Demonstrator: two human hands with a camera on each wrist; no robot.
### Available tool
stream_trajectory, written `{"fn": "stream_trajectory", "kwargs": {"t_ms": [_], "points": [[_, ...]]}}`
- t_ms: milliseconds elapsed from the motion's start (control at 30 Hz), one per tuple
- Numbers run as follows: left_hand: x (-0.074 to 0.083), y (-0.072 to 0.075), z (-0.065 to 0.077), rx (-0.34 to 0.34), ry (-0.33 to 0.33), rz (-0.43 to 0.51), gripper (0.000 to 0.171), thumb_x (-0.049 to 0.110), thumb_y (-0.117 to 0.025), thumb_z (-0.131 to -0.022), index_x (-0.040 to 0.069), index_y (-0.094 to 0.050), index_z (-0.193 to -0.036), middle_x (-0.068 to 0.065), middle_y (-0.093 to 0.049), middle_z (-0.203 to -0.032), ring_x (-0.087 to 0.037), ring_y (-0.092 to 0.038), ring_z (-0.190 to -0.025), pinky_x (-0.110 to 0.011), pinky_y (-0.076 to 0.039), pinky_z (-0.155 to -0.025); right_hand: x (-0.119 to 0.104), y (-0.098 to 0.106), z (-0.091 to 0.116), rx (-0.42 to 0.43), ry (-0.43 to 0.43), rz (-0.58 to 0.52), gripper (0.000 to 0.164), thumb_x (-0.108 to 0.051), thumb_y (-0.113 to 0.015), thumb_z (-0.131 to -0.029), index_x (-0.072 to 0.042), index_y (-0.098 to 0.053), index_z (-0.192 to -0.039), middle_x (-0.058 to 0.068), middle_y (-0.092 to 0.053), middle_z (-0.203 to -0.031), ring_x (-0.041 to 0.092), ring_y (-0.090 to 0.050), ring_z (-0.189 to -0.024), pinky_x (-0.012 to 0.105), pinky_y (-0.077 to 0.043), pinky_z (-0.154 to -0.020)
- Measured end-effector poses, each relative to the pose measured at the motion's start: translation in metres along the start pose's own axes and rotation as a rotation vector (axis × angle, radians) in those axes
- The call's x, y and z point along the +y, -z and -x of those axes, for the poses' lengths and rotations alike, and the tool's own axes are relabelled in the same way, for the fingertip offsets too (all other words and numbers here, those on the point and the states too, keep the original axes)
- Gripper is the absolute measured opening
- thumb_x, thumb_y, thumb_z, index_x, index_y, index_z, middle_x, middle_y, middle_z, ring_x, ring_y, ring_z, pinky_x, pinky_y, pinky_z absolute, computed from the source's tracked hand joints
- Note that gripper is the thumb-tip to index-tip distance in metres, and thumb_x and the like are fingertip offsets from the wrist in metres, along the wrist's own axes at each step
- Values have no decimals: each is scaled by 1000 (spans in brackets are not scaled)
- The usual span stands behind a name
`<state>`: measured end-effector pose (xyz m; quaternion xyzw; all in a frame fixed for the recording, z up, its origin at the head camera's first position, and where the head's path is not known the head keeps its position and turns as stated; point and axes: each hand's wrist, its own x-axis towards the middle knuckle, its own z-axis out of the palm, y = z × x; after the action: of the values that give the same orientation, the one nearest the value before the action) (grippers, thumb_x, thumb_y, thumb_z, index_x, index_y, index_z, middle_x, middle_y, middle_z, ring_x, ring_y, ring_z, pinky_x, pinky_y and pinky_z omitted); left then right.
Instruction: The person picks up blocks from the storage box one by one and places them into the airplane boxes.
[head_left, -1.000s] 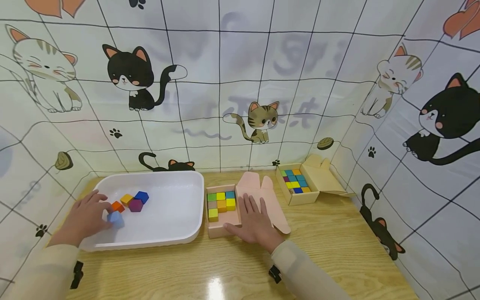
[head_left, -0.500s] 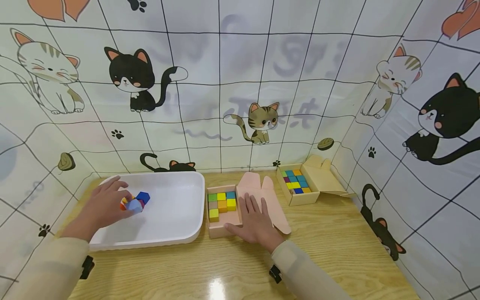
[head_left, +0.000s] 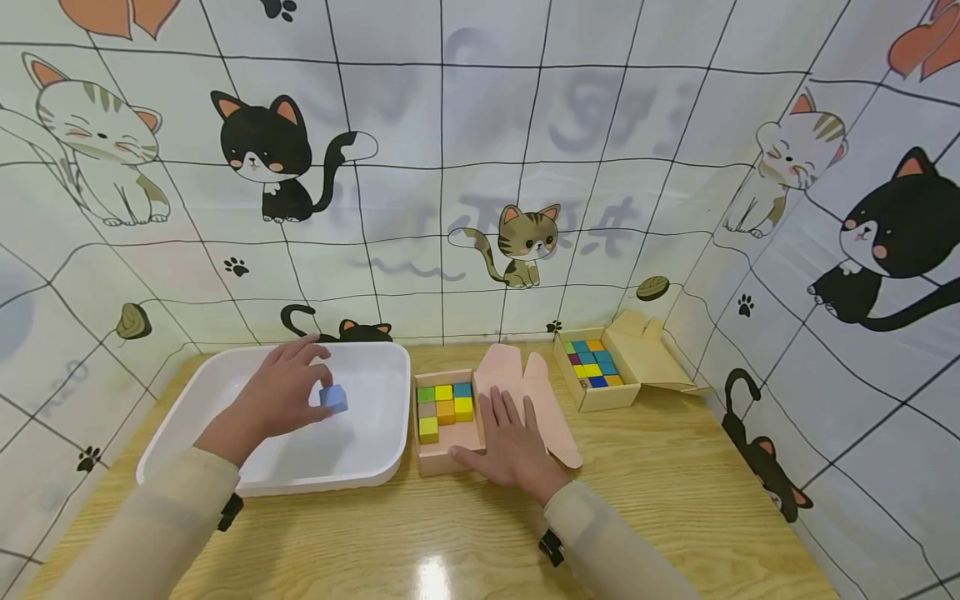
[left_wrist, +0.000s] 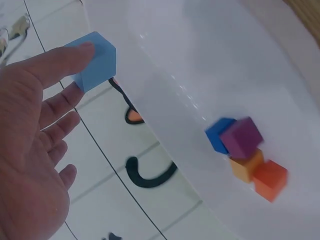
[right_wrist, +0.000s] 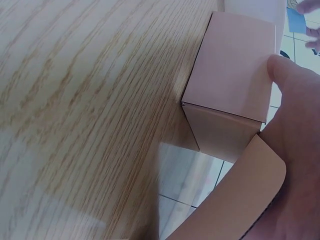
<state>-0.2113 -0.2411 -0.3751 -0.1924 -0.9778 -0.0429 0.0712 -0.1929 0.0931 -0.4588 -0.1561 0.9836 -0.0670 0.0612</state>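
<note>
Between thumb and fingertips, my left hand [head_left: 273,396] pinches a light blue cube [head_left: 334,398] above the white tray [head_left: 352,475]. In the left wrist view, the same light blue cube [left_wrist: 100,62] shows at the fingertips. My right hand [head_left: 513,450] lies with fingers straight on the lid of the pink box [head_left: 442,463], its thumb touching the box's near rim. Inside that box sit several coloured cubes, including a yellow cube [head_left: 428,430] at the near left. A purple cube [left_wrist: 243,137], a dark blue cube [left_wrist: 218,136], a yellow-orange cube [left_wrist: 246,166] and an orange cube [left_wrist: 271,180] lie in the tray.
A second open box [head_left: 606,397], pale yellow and filled with coloured cubes, stands at the back right. Its lid [head_left: 652,358] folds out to the right. A cat-patterned cloth [head_left: 405,200] hangs behind and beside the wooden table [head_left: 675,483].
My left hand has lifted the light blue cube from the tray's left side and carried it rightward towards the pink box. My right hand has stayed in place.
</note>
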Motion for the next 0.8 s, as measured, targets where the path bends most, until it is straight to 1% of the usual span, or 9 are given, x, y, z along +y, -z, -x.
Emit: {"fn": "stream_trajectory", "kwargs": {"t_ms": [167, 333, 467, 633, 800], "points": [[25, 0, -18, -1, -62, 0, 28, 36, -80, -64, 21, -66, -83, -7, -52, -126, -33, -22, -137, -54, -18, -111, 0, -1, -1, -1, 4, -2, 103, -83, -24, -74, -13, -11, -148, 10, -9, -155, 26, -9, -144, 54, 2, -114], [53, -4, -38, -5, -123, -9, 28, 39, -78, -66, 22, -66, -85, -6, -52, -127, -30, -22, -138, -52, -18, -113, 0, -1, 0, 1, 5, 11, 103, -84, -22, -74, -13, -10, -148, 10, -9, -155, 26, -8, -144, 54, 2, -114], [76, -7, -51, -4, -168, -17, 27, 41, -76, -68, 23, -67, -85, -4, -52, -127, -29, -24, -138, -50, -18, -114, 1, -1, -1, 1, 6, 21, 103, -84, -20, -74, -14, -10, -148, 10, -8, -155, 26, -8, -144, 54, 2, -114], [99, -16, -62, -39, -188, -7, 28, 44, -75, -69, 21, -68, -85, -2, -53, -126, -27, -23, -139, -47, -18, -115, 1, -3, -2, 1, 11, 36, 103, -84, -19, -74, -12, -10, -148, 10, -8, -155, 27, -8, -144, 56, 2, -114], [112, -30, -69, -81, -190, -20, 30, 46, -74, -69, 22, -70, -86, 0, -53, -125, -25, -24, -138, -45, -19, -115, 0, -2, -2, 0, 13, 36, 101, -82, -22, -76, -12, -9, -148, 10, -8, -155, 27, -7, -144, 55, 2, -114]]}}
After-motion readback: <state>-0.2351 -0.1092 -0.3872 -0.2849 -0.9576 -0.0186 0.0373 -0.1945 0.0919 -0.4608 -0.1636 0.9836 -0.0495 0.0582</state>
